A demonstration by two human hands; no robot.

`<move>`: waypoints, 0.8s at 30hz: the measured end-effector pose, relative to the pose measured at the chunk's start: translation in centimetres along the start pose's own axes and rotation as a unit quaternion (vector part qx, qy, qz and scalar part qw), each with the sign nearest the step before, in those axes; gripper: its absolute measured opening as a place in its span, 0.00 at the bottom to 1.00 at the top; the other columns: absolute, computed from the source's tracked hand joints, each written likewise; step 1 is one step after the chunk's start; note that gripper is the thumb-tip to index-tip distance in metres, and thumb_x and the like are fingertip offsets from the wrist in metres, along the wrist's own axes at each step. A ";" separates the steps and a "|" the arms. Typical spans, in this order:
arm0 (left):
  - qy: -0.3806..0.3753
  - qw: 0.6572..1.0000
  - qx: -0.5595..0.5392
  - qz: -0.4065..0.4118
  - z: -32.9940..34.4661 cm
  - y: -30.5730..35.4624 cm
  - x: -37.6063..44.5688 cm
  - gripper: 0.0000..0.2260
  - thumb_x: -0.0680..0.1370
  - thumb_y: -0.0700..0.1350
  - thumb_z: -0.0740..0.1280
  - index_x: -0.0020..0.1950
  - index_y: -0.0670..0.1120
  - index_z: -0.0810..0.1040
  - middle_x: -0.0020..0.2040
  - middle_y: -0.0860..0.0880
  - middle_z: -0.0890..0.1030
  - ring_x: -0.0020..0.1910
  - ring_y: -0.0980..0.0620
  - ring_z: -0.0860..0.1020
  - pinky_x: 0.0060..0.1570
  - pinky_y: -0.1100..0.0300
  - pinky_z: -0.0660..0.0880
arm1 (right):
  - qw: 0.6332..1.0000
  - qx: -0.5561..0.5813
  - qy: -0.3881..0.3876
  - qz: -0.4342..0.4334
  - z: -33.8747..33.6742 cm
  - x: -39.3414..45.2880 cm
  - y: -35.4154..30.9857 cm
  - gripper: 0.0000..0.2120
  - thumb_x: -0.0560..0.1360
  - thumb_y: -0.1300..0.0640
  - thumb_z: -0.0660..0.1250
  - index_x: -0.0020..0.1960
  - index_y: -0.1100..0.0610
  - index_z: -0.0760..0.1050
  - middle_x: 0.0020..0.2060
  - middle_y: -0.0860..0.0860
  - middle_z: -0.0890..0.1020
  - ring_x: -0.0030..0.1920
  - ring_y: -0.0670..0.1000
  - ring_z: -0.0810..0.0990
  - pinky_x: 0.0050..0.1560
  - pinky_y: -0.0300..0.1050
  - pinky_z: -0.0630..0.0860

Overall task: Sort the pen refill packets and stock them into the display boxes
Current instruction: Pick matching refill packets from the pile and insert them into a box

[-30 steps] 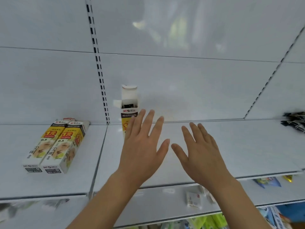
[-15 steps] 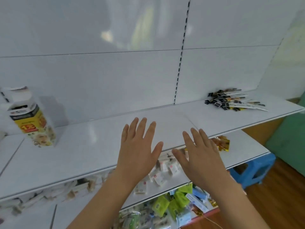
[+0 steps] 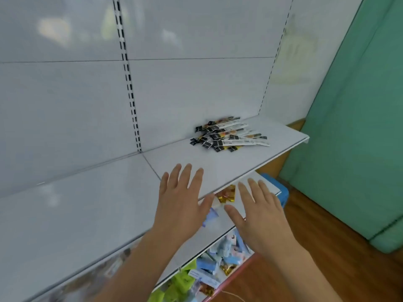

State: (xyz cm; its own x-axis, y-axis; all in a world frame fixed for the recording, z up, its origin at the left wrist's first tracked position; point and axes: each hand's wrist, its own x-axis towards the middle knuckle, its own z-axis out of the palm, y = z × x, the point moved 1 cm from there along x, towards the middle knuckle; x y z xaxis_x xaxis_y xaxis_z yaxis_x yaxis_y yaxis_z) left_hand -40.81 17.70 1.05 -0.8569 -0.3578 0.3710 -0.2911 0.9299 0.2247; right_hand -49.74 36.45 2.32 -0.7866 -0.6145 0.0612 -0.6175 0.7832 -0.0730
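Head view, angled down along a white shelf [image 3: 109, 203] toward its right end. Left hand [image 3: 181, 205] hovered palm-down over the near edge of the shelf, fingers straight and spread, holding nothing. Right hand [image 3: 261, 216] hovered just to the right of it, out past the shelf edge and above the lower shelf [image 3: 220, 240], fingers likewise straight and spread, holding nothing. Neither hand touched any stock.

Pen refill packets [image 3: 229, 136] lay in one loose, unsorted heap at the far right of the upper shelf, close to the back panel [image 3: 196, 88], well apart from both hands. Packets overlapped at mixed angles; printing too small to read, so kinds could not be told apart.

No display boxes appeared in this view.

Lower shelves held assorted small goods: gold-wrapped items [image 3: 226, 194] between the two hands, blue and green packs [image 3: 209, 264] nearer. A blue stool [image 3: 281, 192] stood on the wooden floor to the right, beside a green wall [image 3: 359, 127].

Judgement: task barely begun as far as this shows. Heap untouched, nothing sorted, nothing boxed. All of the picking, sorting and stocking remained.
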 end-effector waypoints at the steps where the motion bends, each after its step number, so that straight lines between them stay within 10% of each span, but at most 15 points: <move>1: -0.004 1.000 -0.006 0.002 0.8 0.7 1.6 0.34 0.82 0.66 0.48 0.82 0.49 0.66 0.81 0.43 0.66 0.82 0.39 0.60 0.79 0.37 0.58 | 1.000 -0.003 0.001 0.006 -0.3 1.2 1.2 0.42 0.79 0.28 0.35 0.86 0.48 0.48 0.86 0.52 0.49 0.85 0.56 0.45 0.84 0.58 0.50; 6: -0.027 0.999 -0.012 0.026 4.0 3.6 8.7 0.37 0.79 0.69 0.39 0.85 0.53 0.54 0.85 0.46 0.55 0.85 0.43 0.49 0.82 0.41 0.47 | 0.999 -0.006 0.008 0.039 -0.7 6.4 5.7 0.38 0.82 0.28 0.40 0.86 0.47 0.46 0.86 0.50 0.47 0.85 0.54 0.42 0.83 0.57 0.46; 24: -0.022 0.999 0.011 -0.023 14.6 12.6 22.8 0.31 0.83 0.66 0.51 0.81 0.51 0.67 0.81 0.47 0.66 0.82 0.45 0.61 0.79 0.40 0.60 | 0.992 0.037 -0.015 -0.123 2.3 24.4 22.2 0.39 0.81 0.26 0.39 0.86 0.45 0.42 0.86 0.48 0.43 0.85 0.52 0.39 0.84 0.55 0.42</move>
State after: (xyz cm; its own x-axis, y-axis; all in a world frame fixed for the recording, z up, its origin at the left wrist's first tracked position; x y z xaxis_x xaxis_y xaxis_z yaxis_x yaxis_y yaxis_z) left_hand -70.25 22.46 -0.82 -0.8606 -0.3961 0.3201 -0.3392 0.9146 0.2201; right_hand -82.68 38.64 -0.13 -0.6119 -0.7890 0.0558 -0.7877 0.6014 -0.1332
